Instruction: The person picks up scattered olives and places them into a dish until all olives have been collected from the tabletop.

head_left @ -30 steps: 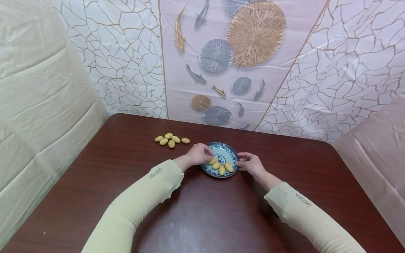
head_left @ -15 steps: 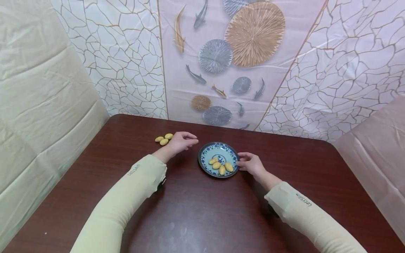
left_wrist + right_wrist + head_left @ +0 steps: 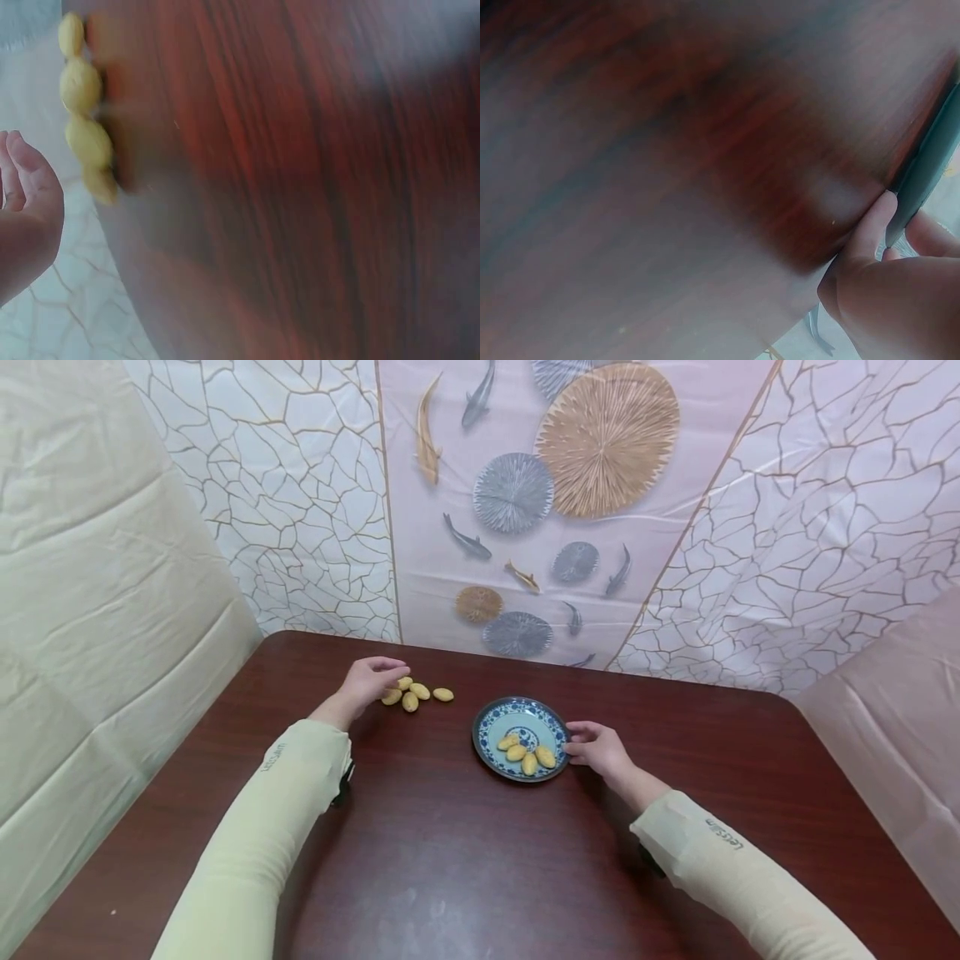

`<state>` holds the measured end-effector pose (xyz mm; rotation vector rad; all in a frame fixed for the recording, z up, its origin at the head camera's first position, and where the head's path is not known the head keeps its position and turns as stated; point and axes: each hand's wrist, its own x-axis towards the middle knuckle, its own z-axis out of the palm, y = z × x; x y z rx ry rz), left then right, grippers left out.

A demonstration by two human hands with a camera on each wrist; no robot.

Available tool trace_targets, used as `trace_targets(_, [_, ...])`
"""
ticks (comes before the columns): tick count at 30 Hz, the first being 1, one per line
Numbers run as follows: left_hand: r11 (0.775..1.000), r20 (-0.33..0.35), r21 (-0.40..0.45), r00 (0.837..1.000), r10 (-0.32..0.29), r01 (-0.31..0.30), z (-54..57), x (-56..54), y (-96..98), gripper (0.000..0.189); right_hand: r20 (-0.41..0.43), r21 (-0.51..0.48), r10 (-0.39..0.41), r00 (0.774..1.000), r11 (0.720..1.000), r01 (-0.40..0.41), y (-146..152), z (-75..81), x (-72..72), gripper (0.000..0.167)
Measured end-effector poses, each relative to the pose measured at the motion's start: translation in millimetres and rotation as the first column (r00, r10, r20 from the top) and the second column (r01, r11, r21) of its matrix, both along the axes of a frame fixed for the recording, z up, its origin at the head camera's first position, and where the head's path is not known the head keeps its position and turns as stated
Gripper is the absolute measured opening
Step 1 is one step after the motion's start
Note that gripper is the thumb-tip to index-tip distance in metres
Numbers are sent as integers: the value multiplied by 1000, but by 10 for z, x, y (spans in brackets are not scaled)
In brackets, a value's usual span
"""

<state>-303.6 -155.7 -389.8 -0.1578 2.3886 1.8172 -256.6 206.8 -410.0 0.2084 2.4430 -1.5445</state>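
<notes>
In the head view my left hand point(image 3: 371, 681) hovers at the left end of a group of small yellow oval pieces point(image 3: 410, 702), like little fruits, on the table. Its fingers are loosely bent with nothing between them, and they overlap part of the group. The left wrist view shows the hand point(image 3: 30, 202) apart from the row of yellow pieces point(image 3: 88, 141). My right hand point(image 3: 603, 752) holds the right rim of a blue-and-white patterned plate point(image 3: 525, 714) between thumb and fingers. Several yellow pieces point(image 3: 516, 752) lie along the plate's near side.
The dark red-brown table point(image 3: 465, 860) has rounded back corners. One yellow piece point(image 3: 443, 695) lies a little right of the group. A patterned cloth backdrop point(image 3: 517, 568) hangs behind, and pale fabric walls point(image 3: 97, 635) close in both sides.
My left hand has let go of a yellow piece on the plate and moved left to the group on the table. My right hand stays at the plate's rim.
</notes>
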Motion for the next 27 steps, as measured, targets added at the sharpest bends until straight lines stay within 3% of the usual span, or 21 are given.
trace_targets(5, [998, 29, 39, 998, 51, -52, -66, 3, -165, 42, -1, -1, 0, 1000, 1000, 0, 7, 2, -5, 45])
trace_targets(10, [997, 39, 20, 996, 79, -80, -134, 5, -284, 44, -7, -11, -1, 1000, 1000, 0, 18, -23, -13, 45])
trace_targets(21, [989, 52, -4, 987, 150, -150, -184, 10, -304, 44, -10, -45, -5, 1000, 999, 5, 16, -43, -6, 44])
trace_targets(27, [985, 30, -122, 991, 130, -126, -251, -15, -312, 42, -7, -50, -9, 1000, 999, 8, 14, -32, -8, 44])
